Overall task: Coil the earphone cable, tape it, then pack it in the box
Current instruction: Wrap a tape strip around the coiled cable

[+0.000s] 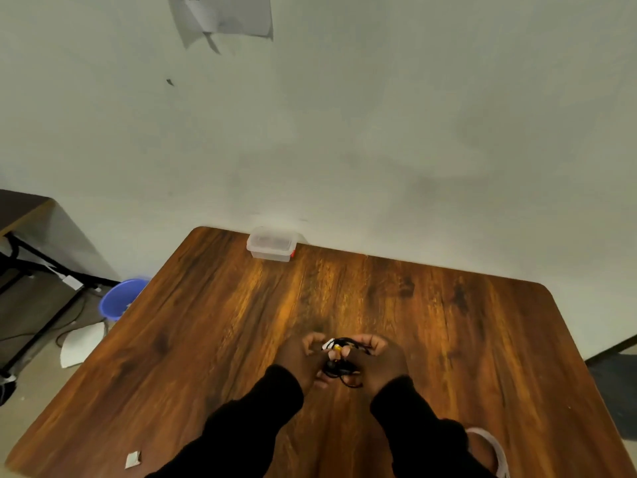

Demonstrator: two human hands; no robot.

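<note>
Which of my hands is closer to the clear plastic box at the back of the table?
Left, slightly. The clear plastic box sits far back and left of both hands; the left hand and right hand are together holding the black earphone cable.

No text can be read; the dark print on the wall paper (220, 15) is too blurred.
</note>
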